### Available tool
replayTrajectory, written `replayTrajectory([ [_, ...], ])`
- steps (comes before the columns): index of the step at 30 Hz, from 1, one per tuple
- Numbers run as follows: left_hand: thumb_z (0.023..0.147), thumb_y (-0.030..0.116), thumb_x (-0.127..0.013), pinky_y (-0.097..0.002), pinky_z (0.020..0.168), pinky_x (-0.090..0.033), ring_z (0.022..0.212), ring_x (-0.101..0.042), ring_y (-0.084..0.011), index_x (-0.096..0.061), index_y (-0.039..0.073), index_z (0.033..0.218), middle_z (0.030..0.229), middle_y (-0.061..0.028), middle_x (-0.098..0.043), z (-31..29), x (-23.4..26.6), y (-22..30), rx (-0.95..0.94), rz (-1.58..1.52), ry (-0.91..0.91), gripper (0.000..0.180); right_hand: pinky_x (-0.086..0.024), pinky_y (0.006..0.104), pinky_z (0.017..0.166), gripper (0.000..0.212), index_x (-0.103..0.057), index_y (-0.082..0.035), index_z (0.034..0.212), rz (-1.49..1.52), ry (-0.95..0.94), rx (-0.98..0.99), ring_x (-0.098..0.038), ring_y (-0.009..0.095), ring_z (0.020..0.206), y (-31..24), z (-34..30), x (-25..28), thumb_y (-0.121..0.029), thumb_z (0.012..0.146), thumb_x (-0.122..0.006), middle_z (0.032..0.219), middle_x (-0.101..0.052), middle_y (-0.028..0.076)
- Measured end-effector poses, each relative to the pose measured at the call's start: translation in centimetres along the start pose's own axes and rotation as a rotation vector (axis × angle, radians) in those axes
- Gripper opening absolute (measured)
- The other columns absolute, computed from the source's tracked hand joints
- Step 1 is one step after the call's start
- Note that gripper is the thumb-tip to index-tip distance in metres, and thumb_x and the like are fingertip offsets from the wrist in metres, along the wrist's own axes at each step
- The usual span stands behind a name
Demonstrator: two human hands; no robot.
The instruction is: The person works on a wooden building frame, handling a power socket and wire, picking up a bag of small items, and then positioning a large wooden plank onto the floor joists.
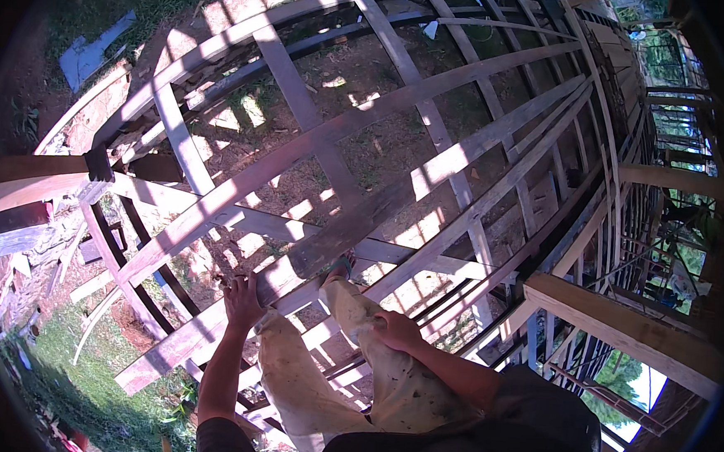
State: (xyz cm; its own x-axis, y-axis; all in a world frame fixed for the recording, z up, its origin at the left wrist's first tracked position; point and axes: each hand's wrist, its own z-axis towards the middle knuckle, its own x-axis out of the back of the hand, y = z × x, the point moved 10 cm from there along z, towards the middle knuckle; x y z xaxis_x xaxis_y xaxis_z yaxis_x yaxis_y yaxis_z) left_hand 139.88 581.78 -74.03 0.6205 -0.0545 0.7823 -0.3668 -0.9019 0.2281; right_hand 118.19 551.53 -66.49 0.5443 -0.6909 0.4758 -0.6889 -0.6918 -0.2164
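Observation:
My left hand (244,303) rests at the edge of a wooden plank (194,332), its fingers spread and the thumb side toward my knee. On the right knee of my stained, light trousers (307,372) lies my right hand (397,332), fingers stretched over the cloth and holding nothing visible. Just beyond my knees a short, darker board (353,230) lies lengthwise over the frame of crossed timbers (293,139). One foot (342,265) in a sandal shows past my right knee, among the timbers.
Gaps between the timbers show sunlit earth below. A thick beam (613,328) crosses at the right, by upright posts and rails. A pale sheet scrap (95,51) lies on the ground at the far left. Grass (95,384) spreads at the lower left.

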Motion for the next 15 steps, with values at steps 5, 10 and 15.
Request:
replayTrajectory([
  [5,0.055,0.026,-0.079,-0.0448,0.081,-0.042,0.098,-0.055,-0.0297,-0.043,0.012,0.134,0.100,-0.0136,-0.054,-3.0,6.0,2.9,-0.062,0.139,0.190,0.087,-0.050,0.0421,0.086,0.044,-0.062,-0.011,0.116,0.140,0.074,0.077,-0.063,0.032,0.100,1.7,1.3,0.4,-0.038,0.081,-0.063,0.106,-0.066,0.016],
  [10,0.063,0.028,-0.075,-0.0460,0.080,-0.044,0.097,-0.055,-0.0324,-0.044,0.009,0.131,0.104,-0.0179,-0.055,-3.1,7.4,3.0,-0.046,0.154,0.112,0.078,-0.050,0.0424,0.086,0.042,-0.063,-0.012,0.113,0.180,-0.006,-0.008,-0.063,0.034,0.099,1.8,1.0,0.7,-0.039,0.081,-0.063,0.104,-0.067,0.016],
  [15,0.065,0.026,-0.073,-0.0459,0.079,-0.044,0.096,-0.056,-0.0332,-0.045,0.006,0.130,0.101,-0.0192,-0.056,-2.2,9.4,3.5,-0.031,0.128,0.155,0.074,-0.050,0.0420,0.086,0.040,-0.064,-0.013,0.112,0.223,-0.023,-0.059,-0.064,0.033,0.098,3.2,1.4,0.8,-0.038,0.081,-0.062,0.103,-0.067,0.016],
])
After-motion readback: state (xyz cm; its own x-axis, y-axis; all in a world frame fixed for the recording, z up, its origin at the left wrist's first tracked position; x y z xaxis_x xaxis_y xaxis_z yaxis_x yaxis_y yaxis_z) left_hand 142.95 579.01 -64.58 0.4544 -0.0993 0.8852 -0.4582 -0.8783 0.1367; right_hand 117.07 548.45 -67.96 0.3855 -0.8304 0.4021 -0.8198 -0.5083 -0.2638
